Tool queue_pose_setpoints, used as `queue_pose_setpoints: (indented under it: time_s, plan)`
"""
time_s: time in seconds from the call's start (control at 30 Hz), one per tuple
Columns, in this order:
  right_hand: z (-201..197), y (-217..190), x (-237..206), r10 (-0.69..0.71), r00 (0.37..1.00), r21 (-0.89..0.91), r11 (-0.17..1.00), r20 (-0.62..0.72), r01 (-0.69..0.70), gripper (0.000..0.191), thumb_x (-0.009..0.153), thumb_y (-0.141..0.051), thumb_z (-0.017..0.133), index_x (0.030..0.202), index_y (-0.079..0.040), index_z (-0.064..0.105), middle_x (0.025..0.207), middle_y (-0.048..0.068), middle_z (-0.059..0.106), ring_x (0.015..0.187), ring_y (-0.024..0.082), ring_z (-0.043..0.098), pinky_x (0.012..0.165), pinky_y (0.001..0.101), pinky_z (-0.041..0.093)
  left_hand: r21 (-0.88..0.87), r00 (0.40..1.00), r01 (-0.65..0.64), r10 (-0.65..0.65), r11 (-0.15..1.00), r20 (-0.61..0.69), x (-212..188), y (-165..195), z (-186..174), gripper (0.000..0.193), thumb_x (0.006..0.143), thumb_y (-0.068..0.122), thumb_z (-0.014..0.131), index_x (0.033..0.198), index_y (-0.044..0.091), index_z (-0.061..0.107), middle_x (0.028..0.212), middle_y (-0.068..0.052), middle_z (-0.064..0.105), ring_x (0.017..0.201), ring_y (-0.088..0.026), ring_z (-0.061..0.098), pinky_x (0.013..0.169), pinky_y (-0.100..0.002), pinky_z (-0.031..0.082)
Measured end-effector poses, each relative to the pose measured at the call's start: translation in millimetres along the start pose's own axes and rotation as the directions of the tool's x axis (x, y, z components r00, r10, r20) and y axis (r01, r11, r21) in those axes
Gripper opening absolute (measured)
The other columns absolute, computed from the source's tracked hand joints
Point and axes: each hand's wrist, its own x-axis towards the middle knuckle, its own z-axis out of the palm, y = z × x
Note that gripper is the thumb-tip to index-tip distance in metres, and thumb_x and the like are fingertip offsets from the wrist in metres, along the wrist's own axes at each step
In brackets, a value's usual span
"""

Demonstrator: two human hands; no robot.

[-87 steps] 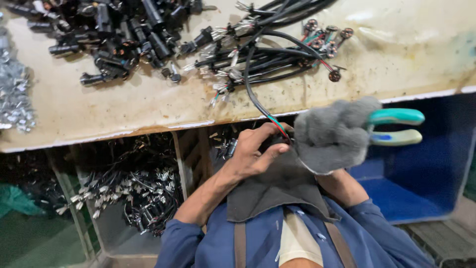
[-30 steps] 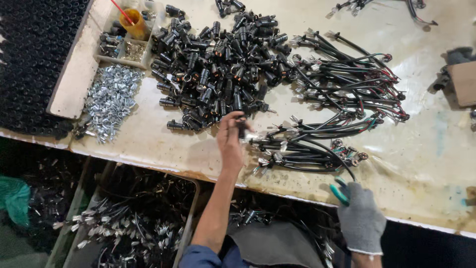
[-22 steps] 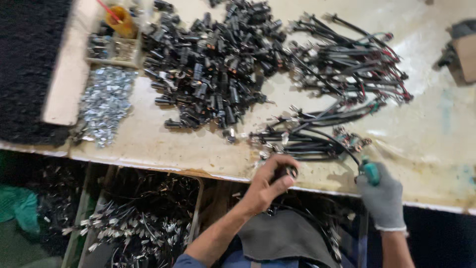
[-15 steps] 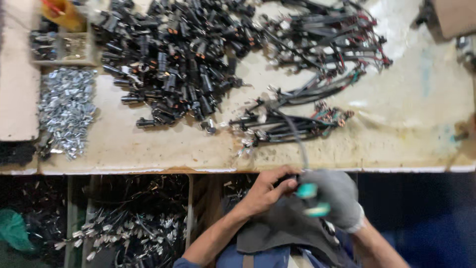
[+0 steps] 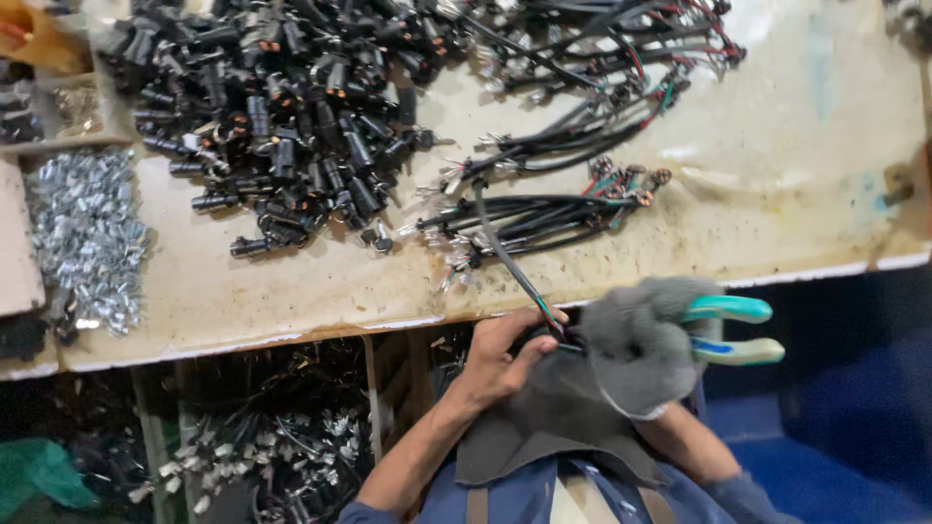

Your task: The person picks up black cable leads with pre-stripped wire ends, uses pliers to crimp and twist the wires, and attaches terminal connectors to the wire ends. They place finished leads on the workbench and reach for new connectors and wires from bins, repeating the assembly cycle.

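Cable (image 5: pixel 510 264) runs diagonally from table (image 5: pixel 777 194) down-right into left hand (image 5: pixel 500 354).

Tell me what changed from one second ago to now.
The bare left hand left the cable bundles on the table and came back to the lap, now pinching one black cable it drew off. The gloved right hand brought its teal-handled pliers to that cable's end. The connector pile and metal clips lie as before.

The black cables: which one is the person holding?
The single black cable running off the bench edge to the bare left hand and gloved right hand; the others lie bundled.
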Motion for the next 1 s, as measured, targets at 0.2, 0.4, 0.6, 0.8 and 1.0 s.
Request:
queue_pose_setpoints:
  time_s: [0.2, 0.4, 0.6, 0.8, 1.0]
  plan:
    - [20, 3, 14, -0.11, 0.992, 0.166, 0.981, 0.06, 0.099, 0.018, 0.091, -0.011, 0.062, 0.089, -0.014, 0.044, 0.065, 0.002, 0.037, 0.051, 0.013, 0.03, 0.046, 0.032, 0.028, 0.043, 0.997, -0.078, 0.079, 0.996, -0.01, -6, 1, 4, 0.032, 0.096, 0.013, 0.073, 0.123, 0.0, 0.065, 0.094, -0.013, 0.073, 0.082, -0.024, 0.074, 0.077, -0.032, 0.057]
    - [18, -12, 51, 0.044, 0.994, -0.24, 0.971, 0.104, -0.018, 0.01, 0.09, -0.004, 0.061, 0.087, -0.006, 0.051, 0.067, 0.002, 0.044, 0.048, 0.01, 0.039, 0.05, 0.0284, 0.033, 0.467, 0.96, -0.069, -0.069, 0.881, 0.272, 0, 10, -3, 0.071, 0.091, 0.023, 0.078, 0.147, 0.0, 0.041, 0.085, -0.015, 0.067, 0.07, -0.033, 0.068, 0.062, -0.042, 0.052]
    - [13, -55, 100, -0.091, 0.822, -0.711, -0.56, 0.563, 0.425, 0.048, 0.081, 0.001, 0.075, 0.127, -0.004, 0.065, 0.119, 0.02, 0.067, 0.103, 0.039, 0.07, 0.074, 0.0429, 0.057, 0.798, 0.84, -0.072, -0.395, 0.598, 0.372, 5, 24, -20, 0.08, 0.084, 0.022, 0.071, 0.156, 0.013, 0.039, 0.087, -0.02, 0.068, 0.076, -0.038, 0.067, 0.062, -0.047, 0.052]
    - [7, -69, 73, -0.022, 0.913, -0.734, -0.603, 0.406, 0.312, 0.025, 0.099, -0.009, 0.076, 0.121, -0.008, 0.063, 0.113, 0.015, 0.066, 0.089, 0.034, 0.069, 0.073, 0.043, 0.056, 0.82, 0.976, -0.151, -0.051, 0.552, 0.214, 34, 37, -50, 0.044, 0.089, 0.009, 0.064, 0.133, 0.009, 0.063, 0.09, -0.012, 0.072, 0.08, -0.032, 0.069, 0.068, -0.046, 0.055]
    - [-10, -42, 33, 0.07, 0.946, -0.773, -0.558, 0.316, 0.3, 0.037, 0.08, -0.007, 0.074, 0.117, -0.01, 0.07, 0.112, 0.015, 0.068, 0.088, 0.035, 0.069, 0.071, 0.0438, 0.056, 0.946, 0.929, 0.315, 0.177, 0.081, -0.324, 126, -18, -140, 0.038, 0.085, 0.024, 0.078, 0.111, 0.0, 0.066, 0.156, -0.029, 0.039, 0.148, -0.044, 0.031, 0.118, -0.067, 0.023]
